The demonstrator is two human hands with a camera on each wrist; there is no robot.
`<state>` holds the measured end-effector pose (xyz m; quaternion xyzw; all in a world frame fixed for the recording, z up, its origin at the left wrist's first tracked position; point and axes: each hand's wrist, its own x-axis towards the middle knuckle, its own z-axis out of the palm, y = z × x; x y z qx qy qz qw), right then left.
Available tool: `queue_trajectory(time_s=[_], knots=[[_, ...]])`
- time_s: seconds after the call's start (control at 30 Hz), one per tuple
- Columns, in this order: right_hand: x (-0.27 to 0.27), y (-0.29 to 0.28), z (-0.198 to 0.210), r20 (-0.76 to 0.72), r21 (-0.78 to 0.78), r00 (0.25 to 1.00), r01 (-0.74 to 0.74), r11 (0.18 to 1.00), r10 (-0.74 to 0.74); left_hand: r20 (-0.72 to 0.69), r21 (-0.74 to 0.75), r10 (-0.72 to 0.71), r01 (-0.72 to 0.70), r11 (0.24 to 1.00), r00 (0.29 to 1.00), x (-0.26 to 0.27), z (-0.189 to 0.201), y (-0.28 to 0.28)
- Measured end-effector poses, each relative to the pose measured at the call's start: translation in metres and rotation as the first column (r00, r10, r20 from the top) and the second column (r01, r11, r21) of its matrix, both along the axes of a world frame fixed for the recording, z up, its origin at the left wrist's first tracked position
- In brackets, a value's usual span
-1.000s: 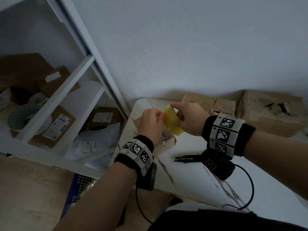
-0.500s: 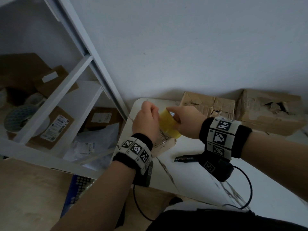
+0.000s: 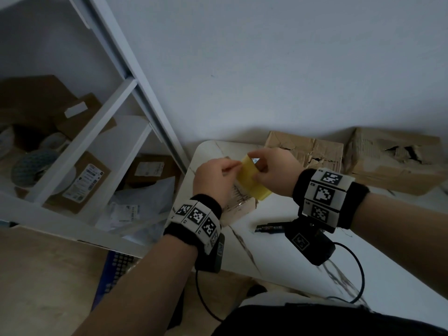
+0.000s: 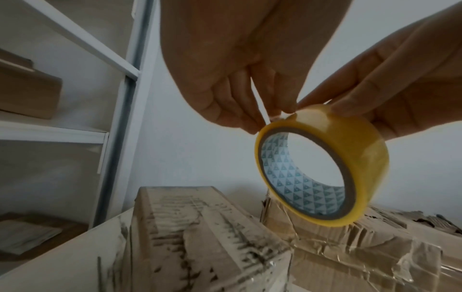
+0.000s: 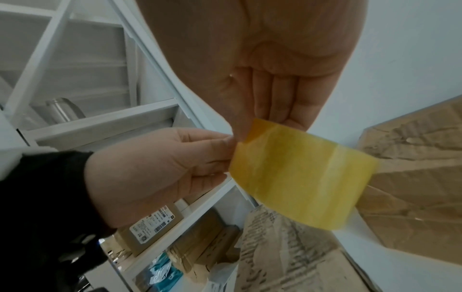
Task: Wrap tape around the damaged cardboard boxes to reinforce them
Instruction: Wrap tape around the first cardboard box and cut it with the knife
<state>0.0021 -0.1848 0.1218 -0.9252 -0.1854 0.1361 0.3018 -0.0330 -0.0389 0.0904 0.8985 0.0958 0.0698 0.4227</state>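
Above a small worn cardboard box (image 3: 238,207) at the table's left corner, both hands hold a yellow tape roll (image 3: 252,181). My right hand (image 3: 255,167) grips the roll (image 4: 322,168) by its top, thumb on one side and fingers (image 4: 350,106) on the other. My left hand (image 3: 234,166) has its fingers curled and pinches at the roll's upper rim (image 4: 275,116), where the tape end lies. In the right wrist view the left hand (image 5: 225,156) touches the roll's (image 5: 300,177) left edge. Two torn cardboard boxes (image 3: 305,154) (image 3: 397,163) stand at the wall.
A black pen-like tool (image 3: 269,227) lies on the white marble table (image 3: 278,258) under my right wrist. A white shelf unit (image 3: 80,146) with parcels and bags stands to the left. A box patched with clear tape (image 4: 362,252) sits behind the small one.
Both hands stayed above the small box. The roll turned in my fingers, and my left fingers shifted from covering the roll to picking at its upper rim.
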Motion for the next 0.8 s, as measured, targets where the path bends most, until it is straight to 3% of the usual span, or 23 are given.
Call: queue_trajectory(time_s=[0.17,0.27,0.5,0.8], knots=[[-0.003,0.0,-0.001,0.015,-0.042,0.999,-0.038,0.998,0.039,0.02,0.232,-0.023,0.017,0.973,1.0,-0.001,0.005,-0.003],[-0.003,0.001,0.002,0.053,-0.129,0.996,-0.07,0.989,0.077,-0.035,0.243,-0.038,0.045,0.969,0.999,0.002,0.004,-0.006],[-0.004,0.0,0.009,0.087,-0.242,0.986,-0.12,0.963,0.144,-0.171,-0.08,-0.017,0.003,0.997,0.985,0.008,0.004,-0.009],[-0.003,0.001,0.013,0.029,-0.207,0.997,-0.068,0.976,0.075,-0.171,-0.378,0.01,-0.075,0.923,0.985,0.006,0.004,-0.014]])
